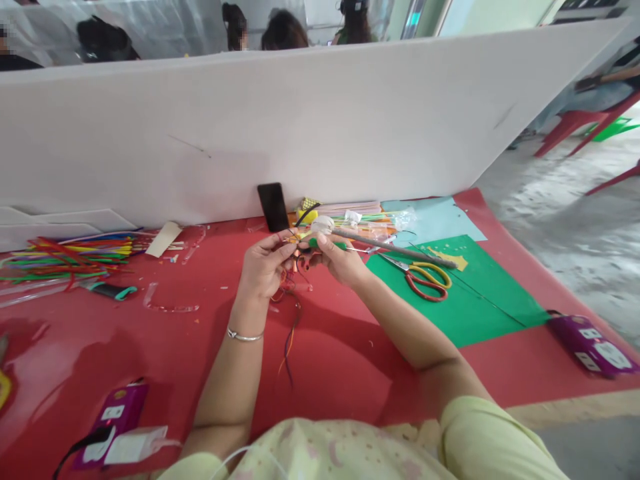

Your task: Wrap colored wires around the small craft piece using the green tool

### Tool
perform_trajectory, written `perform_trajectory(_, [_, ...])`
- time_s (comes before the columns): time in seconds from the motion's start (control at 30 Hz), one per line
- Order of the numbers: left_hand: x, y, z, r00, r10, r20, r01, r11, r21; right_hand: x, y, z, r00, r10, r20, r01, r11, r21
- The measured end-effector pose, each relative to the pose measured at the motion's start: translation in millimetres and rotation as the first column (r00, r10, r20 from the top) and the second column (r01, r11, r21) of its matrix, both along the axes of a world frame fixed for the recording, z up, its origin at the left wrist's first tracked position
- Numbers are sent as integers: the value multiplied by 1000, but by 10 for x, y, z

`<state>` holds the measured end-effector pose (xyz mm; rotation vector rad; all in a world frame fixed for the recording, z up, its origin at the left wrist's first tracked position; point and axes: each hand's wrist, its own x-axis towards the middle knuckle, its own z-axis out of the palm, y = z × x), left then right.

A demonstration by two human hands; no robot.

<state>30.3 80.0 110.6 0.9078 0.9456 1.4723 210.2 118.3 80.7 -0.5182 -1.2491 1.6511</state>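
Pale yellow sleeves (pixel 490 433) are framing both forearms, nearest the lens. Beyond them, the left hand (pixel 263 267) is pinching a small bundle of thin coloured wires (pixel 290 293), whose loose ends are dangling below the grip toward the red table covering (pixel 150 347). Touching it, the right hand (pixel 340 260) is clenching a green-handled tool (pixel 325 245). Right of the grip, red-and-yellow-handled scissors (pixel 425 279) are lying on green paper (pixel 475 307).
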Motion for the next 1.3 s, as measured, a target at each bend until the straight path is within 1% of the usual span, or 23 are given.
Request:
perform_trajectory(0.2, [28, -47, -59, 1000, -14, 7, 15, 1000, -16, 58, -44, -96, 999, 17, 48, -18, 1000, 24])
perform_trajectory(0.33, [36, -60, -58, 1000, 5, 20, -4, 1000, -29, 59, -74, -107, 995, 6, 101, -14, 997, 74])
perform_trajectory(0.43, [8, -49, -49, 1000, -9, 12, 9, 999, -53, 59, -82, -111, 992, -2, 127, -8, 997, 77])
perform_trajectory(0.57, [-64, 3, -68, 998, -45, -33, 42, 997, -68, 51, -57, -135, 991, -46, 125, 40, 998, 54])
perform_trajectory(0.67, [-108, 50, -127, 995, -35, -97, 29, 997, -69, 45, -18, -174, 991, -71, 111, 67, 997, 40])
perform_trajectory(0.77, [-120, 77, -185, 989, -11, -145, 2, 998, -61, 47, 13, -217, 992, -69, 109, 65, 997, 37])
perform_trajectory(0.87, [-109, 79, -195, 989, -21, -145, 14, 999, -51, 52, 17, -233, 992, -56, 116, 51, 997, 50])
perform_trajectory(0.97, [-93, 71, -169, 991, -32, -128, 28, 999, -32, 49, -6, -212, 988, -57, 143, 43, 994, 100])
perform_trajectory(1.03, [-87, 67, -154, 991, -11, -131, 8, 1000, -26, 40, -32, -187, 984, -66, 168, 40, 988, 152])
perform_trajectory(1.1, [-89, 65, -148, 991, 8, -132, -13, 999, -34, 31, -58, -158, 979, -80, 188, 42, 979, 200])
perform_trajectory(1.2, [-110, 66, -151, 995, -13, -94, 8, 998, -55, 40, -68, -112, 972, -88, 219, 26, 962, 273])
perform_trajectory(1.27, [-139, 70, -150, 998, -24, -64, 21, 998, -56, 75, -18, -84, 967, -69, 246, -21, 938, 345])
perform_trajectory(1.3, [-157, 74, -147, 998, -17, -55, 15, 999, -49, 101, 34, -77, 963, -36, 268, -72, 921, 384])
